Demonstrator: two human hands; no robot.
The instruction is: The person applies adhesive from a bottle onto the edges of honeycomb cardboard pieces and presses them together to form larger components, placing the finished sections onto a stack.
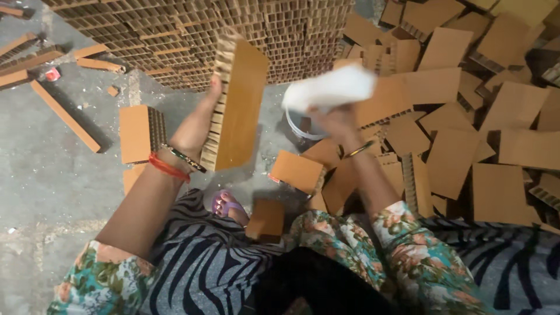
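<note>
A: Head view, item one?
B: Left hand point(195, 125), clamped on a honeycomb cardboard block point(236, 105), held upright above the concrete floor point(52, 175), left of centre.
A: Item two?
B: Right hand point(338, 119), closed on a white cloth point(329, 88), blurred, just above a white bucket point(300, 128).
A: Surroundings?
B: Stacked honeycomb sheets point(192, 35) far; loose cardboard pieces point(466, 116) right.

one head-worn view, steeply down, close over the lap
</note>
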